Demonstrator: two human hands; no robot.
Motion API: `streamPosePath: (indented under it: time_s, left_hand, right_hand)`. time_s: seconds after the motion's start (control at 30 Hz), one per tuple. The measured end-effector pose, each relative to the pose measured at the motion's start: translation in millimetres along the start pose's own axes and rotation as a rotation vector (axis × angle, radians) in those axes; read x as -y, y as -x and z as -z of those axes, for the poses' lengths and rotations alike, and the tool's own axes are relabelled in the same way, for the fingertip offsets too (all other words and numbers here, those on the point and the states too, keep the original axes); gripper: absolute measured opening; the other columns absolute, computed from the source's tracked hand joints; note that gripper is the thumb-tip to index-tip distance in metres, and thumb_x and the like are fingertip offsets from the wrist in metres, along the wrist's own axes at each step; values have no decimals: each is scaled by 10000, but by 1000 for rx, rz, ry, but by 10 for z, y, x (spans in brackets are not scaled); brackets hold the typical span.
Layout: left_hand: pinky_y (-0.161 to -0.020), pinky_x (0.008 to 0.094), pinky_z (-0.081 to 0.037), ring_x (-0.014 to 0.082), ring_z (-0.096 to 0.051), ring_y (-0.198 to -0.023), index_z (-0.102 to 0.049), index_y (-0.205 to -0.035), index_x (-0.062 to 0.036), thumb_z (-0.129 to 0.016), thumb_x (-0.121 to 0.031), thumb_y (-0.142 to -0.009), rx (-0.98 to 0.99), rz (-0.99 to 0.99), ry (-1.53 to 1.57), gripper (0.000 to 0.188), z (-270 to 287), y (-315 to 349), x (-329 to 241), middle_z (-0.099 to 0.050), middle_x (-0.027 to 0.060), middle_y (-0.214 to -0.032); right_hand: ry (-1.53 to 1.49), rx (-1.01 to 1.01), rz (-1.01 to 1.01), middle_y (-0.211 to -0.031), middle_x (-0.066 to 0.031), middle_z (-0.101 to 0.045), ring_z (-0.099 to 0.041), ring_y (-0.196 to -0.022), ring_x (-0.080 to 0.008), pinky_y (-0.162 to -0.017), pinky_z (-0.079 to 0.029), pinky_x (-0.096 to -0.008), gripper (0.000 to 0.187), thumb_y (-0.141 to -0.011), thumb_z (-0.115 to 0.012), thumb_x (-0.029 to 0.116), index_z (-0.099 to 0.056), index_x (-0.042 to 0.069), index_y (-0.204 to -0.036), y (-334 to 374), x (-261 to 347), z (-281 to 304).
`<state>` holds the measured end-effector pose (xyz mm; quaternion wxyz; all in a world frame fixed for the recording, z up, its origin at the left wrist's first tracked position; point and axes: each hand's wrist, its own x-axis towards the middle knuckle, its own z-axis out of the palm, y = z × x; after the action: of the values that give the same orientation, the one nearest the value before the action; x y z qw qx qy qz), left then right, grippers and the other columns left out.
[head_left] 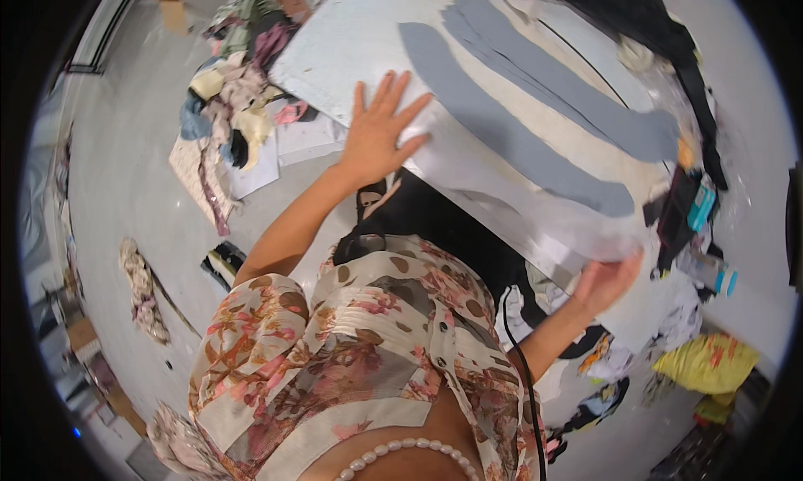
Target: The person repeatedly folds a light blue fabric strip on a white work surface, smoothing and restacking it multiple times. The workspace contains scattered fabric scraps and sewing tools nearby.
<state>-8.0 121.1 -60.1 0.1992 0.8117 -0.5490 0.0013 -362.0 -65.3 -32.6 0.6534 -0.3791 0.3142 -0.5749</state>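
Note:
My left hand (pixel 381 135) lies flat with fingers spread on the near left part of a white tabletop (pixel 335 63). Its fingertips are close to a long, curved strip of grey-blue fabric (pixel 510 138). A second, wider grey-blue fabric piece (pixel 560 79) lies beyond it, with a slit or fold line along its length. Over the near edge runs a thin, translucent whitish sheet (pixel 535 217), wrinkled toward the right. At its right end my right hand (pixel 606 282), blurred by motion, seems closed on this sheet. Its fingertips are partly hidden by the sheet.
A heap of mixed fabric scraps (pixel 242 104) lies on the floor at the left. Black fabric (pixel 452 226) hangs under the near table edge. A dark cord (pixel 529 381) runs by my right arm. Beyond that sit a yellow bag (pixel 707 364) and a turquoise packet (pixel 701 207).

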Motion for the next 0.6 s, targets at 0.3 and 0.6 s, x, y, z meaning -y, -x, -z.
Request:
streamPosePath:
  time_s: [0.3, 0.6]
  left_hand:
    - [-1150, 583, -78, 343, -222, -1461, -450, -1450, -174, -536, -374, -940, 10, -41, -83, 554, 7, -34, 56, -276, 154, -1569]
    - [-1142, 600, -93, 373, -221, -1450, -442, -1453, -178, -500, -405, -956, 14, -72, -98, 550, 2, -93, 384, -273, 177, -1560]
  right_hand:
    - [21, -229, 365, -1218, -185, -609, -582, -1115, -308, -1046, -427, -487, 324, -961, -506, 93, -550, -70, -1237, 230, 1564, 2586]
    - [-118, -549, 549, -1255, -217, -592, -581, -1136, -320, -1015, -460, -466, 328, -968, -486, 86, -548, -114, -1220, 216, 2944, 3690]
